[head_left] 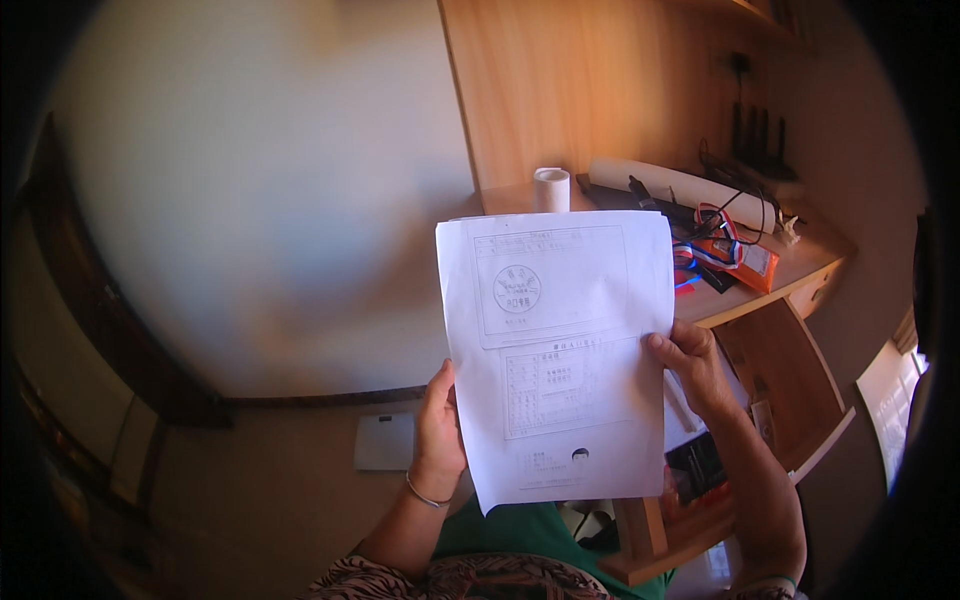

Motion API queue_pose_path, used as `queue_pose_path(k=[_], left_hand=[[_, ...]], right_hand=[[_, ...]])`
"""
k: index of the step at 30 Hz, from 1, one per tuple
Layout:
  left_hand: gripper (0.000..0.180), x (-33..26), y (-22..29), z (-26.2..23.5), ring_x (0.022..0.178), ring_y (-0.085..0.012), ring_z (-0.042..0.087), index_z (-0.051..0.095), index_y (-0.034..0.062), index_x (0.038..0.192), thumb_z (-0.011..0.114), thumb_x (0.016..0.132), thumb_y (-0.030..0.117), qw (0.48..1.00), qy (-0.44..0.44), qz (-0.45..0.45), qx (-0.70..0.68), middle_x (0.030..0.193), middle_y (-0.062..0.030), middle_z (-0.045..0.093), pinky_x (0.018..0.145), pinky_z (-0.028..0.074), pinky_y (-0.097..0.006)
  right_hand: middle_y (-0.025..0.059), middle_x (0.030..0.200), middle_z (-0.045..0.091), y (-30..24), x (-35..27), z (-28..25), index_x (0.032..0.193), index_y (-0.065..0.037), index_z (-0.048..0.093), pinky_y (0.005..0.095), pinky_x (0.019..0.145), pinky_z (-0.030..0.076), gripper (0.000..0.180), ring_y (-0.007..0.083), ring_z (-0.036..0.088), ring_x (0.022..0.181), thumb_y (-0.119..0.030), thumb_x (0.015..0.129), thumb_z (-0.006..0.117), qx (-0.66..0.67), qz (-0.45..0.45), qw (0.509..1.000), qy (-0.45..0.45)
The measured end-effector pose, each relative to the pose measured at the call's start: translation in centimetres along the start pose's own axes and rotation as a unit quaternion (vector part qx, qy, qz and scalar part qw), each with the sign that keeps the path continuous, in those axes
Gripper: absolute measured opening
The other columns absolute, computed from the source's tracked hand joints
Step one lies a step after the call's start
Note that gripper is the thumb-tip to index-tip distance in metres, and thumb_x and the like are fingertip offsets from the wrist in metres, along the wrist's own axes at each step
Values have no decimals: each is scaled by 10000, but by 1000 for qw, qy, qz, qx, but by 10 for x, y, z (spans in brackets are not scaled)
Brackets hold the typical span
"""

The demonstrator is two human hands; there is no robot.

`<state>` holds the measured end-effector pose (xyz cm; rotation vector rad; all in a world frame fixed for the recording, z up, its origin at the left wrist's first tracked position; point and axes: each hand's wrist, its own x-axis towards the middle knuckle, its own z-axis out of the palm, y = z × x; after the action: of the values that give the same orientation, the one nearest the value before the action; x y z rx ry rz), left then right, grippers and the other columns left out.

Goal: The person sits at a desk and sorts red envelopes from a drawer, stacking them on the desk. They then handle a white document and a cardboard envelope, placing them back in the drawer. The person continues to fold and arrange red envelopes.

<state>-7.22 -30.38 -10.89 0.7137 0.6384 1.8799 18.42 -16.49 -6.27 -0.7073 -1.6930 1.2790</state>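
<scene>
White printed paper (557, 362), between left hand (438, 425) and right hand (697, 370), both gripping its edges

1. On the white sheet (640, 420), we find an upper frame (580, 318) with rows of small characters along its top, too faint to read.
2. Inside it, we meet a round stamp (518, 289) filled with characters.
3. Below, we see a ruled table (550, 392) of tiny print under a heading.
4. Near the bottom, we notice short, blurred text lines (546, 461) beside a small portrait (581, 456).
</scene>
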Motion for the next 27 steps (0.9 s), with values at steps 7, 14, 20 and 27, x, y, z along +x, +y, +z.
queue_pose_path(k=[7, 14, 20, 27], left_hand=[[488, -1, 0, 4, 1104, -192, 587, 563, 5, 1261, 403, 1009, 391, 999, -35, 5, -12, 1214, -95, 635, 961, 445, -332], [496, 0, 0, 4, 1096, -193, 588, 564, 4, 1259, 392, 1011, 397, 998, -47, 17, -24, 1209, -93, 637, 954, 449, -330], [492, 1, 0, 3, 1087, -189, 590, 567, -2, 1249, 389, 1011, 391, 998, -52, 34, -9, 1200, -92, 639, 944, 456, -330], [491, 2, 1, 2, 1088, -195, 592, 567, -1, 1249, 396, 1009, 391, 999, -22, 31, -13, 1196, -94, 641, 946, 458, -333]], right_hand=[[29, 828, 669, -8, -2, -1, 1018, 29, 694, 268, 732, 469, 262, 82, 575, 775, -212, 920, 664, 3, 21, 1000, -14], [44, 858, 675, -8, -2, 0, 1041, 32, 683, 272, 754, 470, 286, 87, 578, 803, -229, 927, 660, 11, 23, 1000, -15], [47, 767, 670, -8, -2, 3, 955, 14, 704, 271, 679, 483, 259, 90, 587, 715, -237, 922, 656, 8, -7, 1000, 5], [76, 876, 693, -5, -1, 0, 1063, 38, 681, 283, 760, 489, 351, 97, 597, 817, -284, 922, 672, -16, 33, 999, -18]])
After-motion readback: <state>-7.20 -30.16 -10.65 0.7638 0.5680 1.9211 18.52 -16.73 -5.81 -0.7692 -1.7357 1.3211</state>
